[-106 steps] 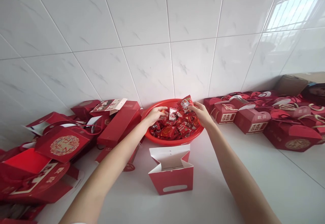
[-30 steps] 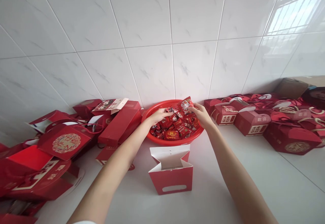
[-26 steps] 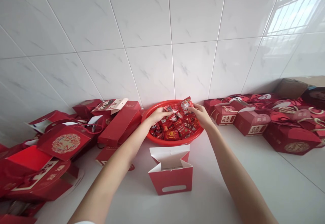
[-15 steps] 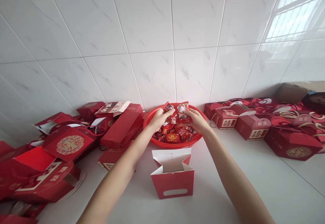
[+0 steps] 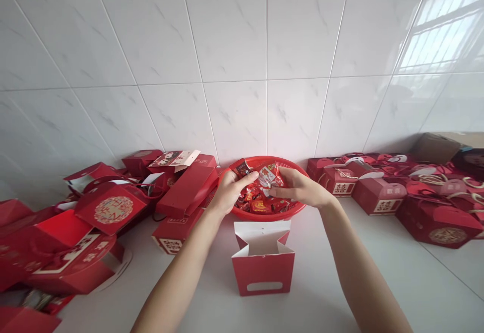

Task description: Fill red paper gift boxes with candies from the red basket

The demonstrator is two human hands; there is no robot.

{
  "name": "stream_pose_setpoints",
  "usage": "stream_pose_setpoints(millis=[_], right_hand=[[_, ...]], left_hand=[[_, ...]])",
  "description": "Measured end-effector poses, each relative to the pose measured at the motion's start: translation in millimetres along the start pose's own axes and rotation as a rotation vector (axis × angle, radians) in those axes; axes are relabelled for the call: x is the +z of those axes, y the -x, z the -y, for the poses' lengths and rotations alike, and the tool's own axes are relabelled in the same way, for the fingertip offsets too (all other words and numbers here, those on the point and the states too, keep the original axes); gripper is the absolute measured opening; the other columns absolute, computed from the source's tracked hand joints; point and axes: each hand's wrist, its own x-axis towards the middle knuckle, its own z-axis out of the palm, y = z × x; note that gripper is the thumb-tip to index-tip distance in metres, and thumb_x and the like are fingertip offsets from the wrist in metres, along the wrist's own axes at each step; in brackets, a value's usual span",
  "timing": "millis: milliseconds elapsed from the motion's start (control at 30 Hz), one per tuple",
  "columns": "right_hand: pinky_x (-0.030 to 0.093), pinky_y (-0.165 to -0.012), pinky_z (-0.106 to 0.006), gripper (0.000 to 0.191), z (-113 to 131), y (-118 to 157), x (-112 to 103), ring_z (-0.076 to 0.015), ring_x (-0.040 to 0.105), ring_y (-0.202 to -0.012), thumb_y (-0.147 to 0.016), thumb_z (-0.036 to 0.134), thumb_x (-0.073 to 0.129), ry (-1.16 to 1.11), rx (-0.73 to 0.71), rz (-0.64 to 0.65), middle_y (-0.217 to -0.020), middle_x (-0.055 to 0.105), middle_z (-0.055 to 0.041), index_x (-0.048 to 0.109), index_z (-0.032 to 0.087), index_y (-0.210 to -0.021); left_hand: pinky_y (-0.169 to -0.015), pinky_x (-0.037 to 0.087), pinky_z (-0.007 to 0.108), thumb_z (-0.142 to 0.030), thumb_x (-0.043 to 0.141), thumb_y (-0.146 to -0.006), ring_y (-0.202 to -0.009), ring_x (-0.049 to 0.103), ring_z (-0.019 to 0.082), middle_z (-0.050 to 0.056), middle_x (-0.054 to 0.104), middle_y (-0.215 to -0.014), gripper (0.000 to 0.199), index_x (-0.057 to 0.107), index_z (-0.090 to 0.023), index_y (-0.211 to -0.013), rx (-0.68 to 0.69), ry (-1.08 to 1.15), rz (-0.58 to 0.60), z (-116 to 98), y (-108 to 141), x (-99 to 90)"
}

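Observation:
My left hand (image 5: 231,188) is closed around a dark red wrapped candy (image 5: 241,168), thumb laid across it. Between the fingers of my right hand (image 5: 298,187) is a wrapped candy (image 5: 267,176) with a white and red print. Both hands are over a red plastic basket (image 5: 260,217) holding several red-wrapped candies (image 5: 260,205). Just in front of the basket stands a red paper gift box (image 5: 263,274), its white-lined top open and a pale oval slot on its near side. Neither hand touches the box.
Red gift boxes (image 5: 113,209) lie piled at the left, some open. More closed boxes with rope handles (image 5: 380,192) stand in rows at the right. A white tiled wall (image 5: 234,116) rises behind the basket. A brown carton (image 5: 440,147) sits at the far right.
Both hands have come nearer to me, up from the basket, with the candies in their fingers. The whole view has shifted slightly; the open box stays standing where it was.

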Motion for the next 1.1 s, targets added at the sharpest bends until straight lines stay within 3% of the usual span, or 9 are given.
stream_pose_setpoints(millis=[167, 367, 467, 667, 800, 867, 967, 1100], right_hand=[[0.058, -0.083, -0.034, 0.029, 11, 7, 0, -0.0226, 0.069, -0.094, -0.082, 0.032, 0.075, 0.077, -0.008, -0.064, -0.104, 0.074, -0.005, 0.071, 0.019, -0.107], [0.057, -0.07, -0.03, 0.028, 11, 4, 7, -0.0197, 0.07, -0.077, -0.073, 0.038, 0.082, -0.263, 0.057, -0.292, -0.084, 0.074, -0.003, 0.073, 0.02, -0.093], [0.055, -0.065, -0.027, 0.028, 11, -2, 18, -0.0176, 0.068, -0.072, -0.071, 0.038, 0.084, -0.354, 0.11, -0.282, -0.081, 0.073, -0.003, 0.073, 0.019, -0.088], [0.057, -0.071, -0.03, 0.027, 13, -7, 30, -0.0204, 0.071, -0.079, -0.07, 0.035, 0.084, -0.425, 0.156, -0.325, -0.085, 0.075, -0.0037, 0.073, 0.019, -0.088], [0.056, -0.068, -0.029, 0.021, 17, -2, 26, -0.018, 0.07, -0.073, -0.071, 0.033, 0.083, -0.418, 0.149, -0.325, -0.081, 0.074, -0.0025, 0.074, 0.02, -0.085], [0.056, -0.067, -0.028, 0.019, 22, 3, 22, -0.0171, 0.069, -0.07, -0.072, 0.031, 0.082, -0.417, 0.128, -0.311, -0.08, 0.074, -0.0026, 0.075, 0.02, -0.086], [0.055, -0.064, -0.028, 0.017, 33, 15, 16, -0.0168, 0.068, -0.068, -0.075, 0.031, 0.081, -0.394, 0.075, -0.251, -0.078, 0.073, -0.0026, 0.075, 0.02, -0.086], [0.053, -0.06, -0.027, 0.015, 47, 32, 11, -0.016, 0.065, -0.064, -0.075, 0.03, 0.082, -0.29, 0.011, -0.112, -0.073, 0.07, -0.0015, 0.074, 0.019, -0.081]], left_hand=[[-0.064, 0.053, 0.027, -0.053, 0.081, -0.074, -0.07, 0.065, 0.017, 0.001, 0.07, -0.076, 0.037, 0.073, -0.018, -0.086, 0.034, 0.066, -0.014, 4, 3, -2.0], [-0.071, 0.054, 0.028, -0.06, 0.079, -0.073, -0.077, 0.068, 0.021, 0.003, 0.072, -0.078, 0.045, 0.074, -0.017, -0.085, 0.072, 0.035, -0.111, 6, 0, -5.3], [-0.078, 0.055, 0.029, -0.059, 0.076, -0.078, -0.086, 0.07, 0.023, 0.003, 0.074, -0.08, 0.042, 0.076, -0.019, -0.091, 0.176, -0.039, -0.154, 2, 3, -2.4], [-0.085, 0.054, 0.03, -0.055, 0.073, -0.083, -0.094, 0.07, 0.024, 0.005, 0.076, -0.091, 0.038, 0.077, -0.018, -0.094, 0.379, -0.116, -0.223, -4, 9, 4.6], [-0.085, 0.056, 0.032, -0.056, 0.075, -0.082, -0.096, 0.07, 0.027, 0.006, 0.074, -0.083, 0.038, 0.077, -0.019, -0.091, 0.324, -0.075, -0.155, -11, 13, 1.2], [-0.084, 0.057, 0.033, -0.054, 0.076, -0.082, -0.097, 0.07, 0.027, 0.006, 0.075, -0.084, 0.036, 0.077, -0.019, -0.094, 0.256, -0.069, -0.063, -20, 18, -5.3], [-0.087, 0.056, 0.032, -0.044, 0.072, -0.087, -0.102, 0.068, 0.025, 0.007, 0.075, -0.105, 0.032, 0.076, -0.02, -0.107, 0.187, -0.122, 0.115, -38, 29, -18.3], [-0.092, 0.055, 0.031, -0.029, 0.062, -0.095, -0.11, 0.066, 0.022, 0.006, 0.071, -0.122, 0.027, 0.071, -0.023, -0.12, 0.218, -0.312, 0.297, -61, 46, -31.4]])
